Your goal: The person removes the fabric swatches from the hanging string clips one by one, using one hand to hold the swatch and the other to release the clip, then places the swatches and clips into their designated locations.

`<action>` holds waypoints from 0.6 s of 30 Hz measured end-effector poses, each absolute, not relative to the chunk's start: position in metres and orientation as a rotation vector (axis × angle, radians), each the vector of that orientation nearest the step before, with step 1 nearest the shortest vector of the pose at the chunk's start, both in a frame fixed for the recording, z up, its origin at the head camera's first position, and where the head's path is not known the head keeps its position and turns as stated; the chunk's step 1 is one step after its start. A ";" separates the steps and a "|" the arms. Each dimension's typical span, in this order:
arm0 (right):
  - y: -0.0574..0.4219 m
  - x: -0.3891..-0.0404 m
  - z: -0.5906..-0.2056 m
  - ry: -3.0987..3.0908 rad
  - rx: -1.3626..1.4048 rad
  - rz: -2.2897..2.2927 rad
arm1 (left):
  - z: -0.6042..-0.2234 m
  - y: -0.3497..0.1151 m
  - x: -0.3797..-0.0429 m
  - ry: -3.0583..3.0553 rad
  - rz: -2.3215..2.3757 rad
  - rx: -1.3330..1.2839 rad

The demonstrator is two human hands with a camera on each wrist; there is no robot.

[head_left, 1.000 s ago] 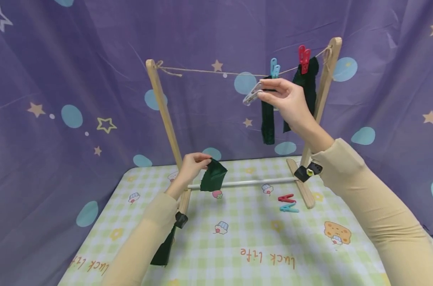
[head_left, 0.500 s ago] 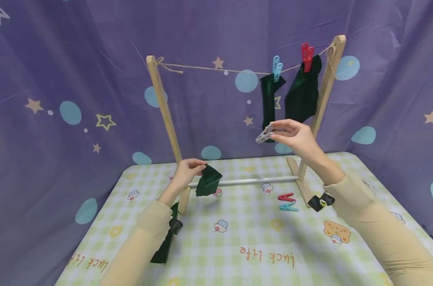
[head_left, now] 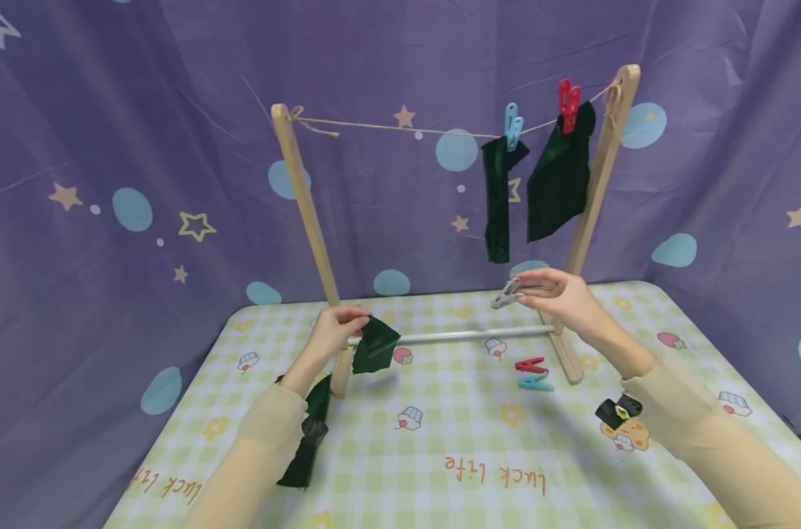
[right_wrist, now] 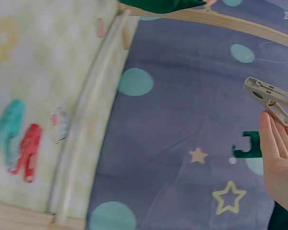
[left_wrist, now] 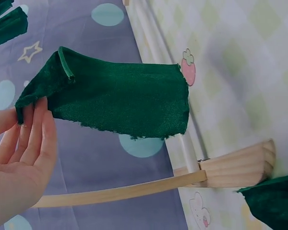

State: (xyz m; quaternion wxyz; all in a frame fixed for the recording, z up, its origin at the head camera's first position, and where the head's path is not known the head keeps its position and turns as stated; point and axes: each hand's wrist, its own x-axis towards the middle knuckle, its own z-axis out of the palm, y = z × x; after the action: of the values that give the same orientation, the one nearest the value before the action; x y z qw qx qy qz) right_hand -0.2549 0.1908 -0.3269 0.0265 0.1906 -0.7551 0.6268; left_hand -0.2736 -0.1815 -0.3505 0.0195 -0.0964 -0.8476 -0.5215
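Observation:
My left hand [head_left: 334, 334] pinches a small dark green cloth [head_left: 376, 345] by its top corner, near the foot of the rack's left post. In the left wrist view the cloth [left_wrist: 120, 96] hangs from thumb and fingertips with one edge folded over. Over on the right, my right hand [head_left: 562, 297] pinches a grey clothespin [head_left: 506, 294] between thumb and fingers, below the hanging cloths. A narrow green cloth [head_left: 497, 202] hangs from the string [head_left: 387, 128] under a blue clothespin [head_left: 513, 127]. Beside it a wider green cloth [head_left: 559, 184] hangs under a red clothespin [head_left: 569, 106].
A wooden rack has a left post [head_left: 308, 206], a right post [head_left: 602, 169] and a white bar [head_left: 453, 337] low down. On the checked tablecloth [head_left: 467, 433] lie a red clothespin [head_left: 531, 365] and a blue clothespin [head_left: 535, 382]. Another green cloth [head_left: 301, 463] lies by my left forearm.
My right hand has come down from beside the string, still holding the grey clothespin. My left hand, with its cloth, has sunk slightly and shifted left.

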 end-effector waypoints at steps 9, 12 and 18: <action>0.201 -0.245 -0.364 -2.496 0.511 1.873 | -0.364 -0.190 -0.271 -2.638 -1.603 -0.304; 0.205 -0.243 -0.379 -2.532 0.495 1.883 | -0.370 -0.193 -0.266 -2.639 -1.614 -0.329; 0.215 -0.238 -0.398 -2.603 0.482 1.868 | -0.378 -0.200 -0.258 -2.619 -1.639 -0.352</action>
State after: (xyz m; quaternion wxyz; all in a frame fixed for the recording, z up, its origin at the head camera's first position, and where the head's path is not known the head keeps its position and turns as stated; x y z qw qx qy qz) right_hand -0.2379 0.2147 -0.3982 -0.0492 0.1485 -0.8025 0.5758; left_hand -0.2582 -0.2005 -0.3781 0.0159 -0.1133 -0.8422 -0.5269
